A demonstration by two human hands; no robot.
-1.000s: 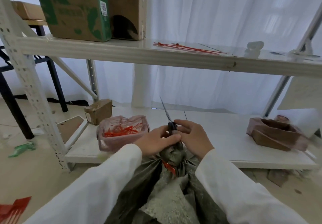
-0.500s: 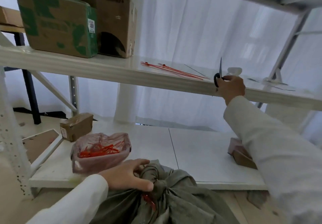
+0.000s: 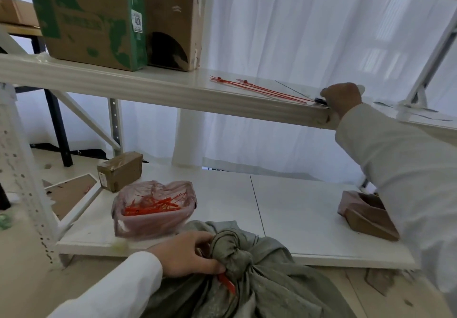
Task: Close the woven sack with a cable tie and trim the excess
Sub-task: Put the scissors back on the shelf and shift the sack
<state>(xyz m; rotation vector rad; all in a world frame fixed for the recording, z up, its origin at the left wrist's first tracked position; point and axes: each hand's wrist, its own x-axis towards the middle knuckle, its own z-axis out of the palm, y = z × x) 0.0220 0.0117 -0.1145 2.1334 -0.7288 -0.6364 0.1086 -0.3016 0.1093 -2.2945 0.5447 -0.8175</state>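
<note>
Fingers: left hand point(image 3: 190, 256) curls its fingertips point(image 3: 217, 267) around the gathered neck of the woven sack point(image 3: 259, 275), pinching the bunched cloth; right hand point(image 3: 342, 97) rests knuckles-up on the upper shelf, fingers folded over dark scissor handles point(image 3: 321, 100), though whether it grips or is letting go cannot be told.

Shelving: white metal rack, upper shelf point(image 3: 148, 83) at far right under the raised hand, lower shelf point(image 3: 296, 206) just beyond the sack.

Sack: grey-green, near centre, its neck cinched into a tight knot-like bunch, apparently steadied by the left hand so it does not slump.

Boxes: green-printed carton point(image 3: 89, 18) and a brown one point(image 3: 173, 18) at upper left; small box point(image 3: 120, 170) on the lower shelf.

Offcuts bin: plastic-lined tub point(image 3: 153, 209) of red scraps, just left of the sack, likely kept close for trimmings.

Spare ties: red strips point(image 3: 259, 89) lie loose on the upper shelf, just left of the right hand.

Cable tie: red stub point(image 3: 226, 282) pokes from the neck, touching the left fingertips and just below them; it looks short, so trimming appears done.
</note>
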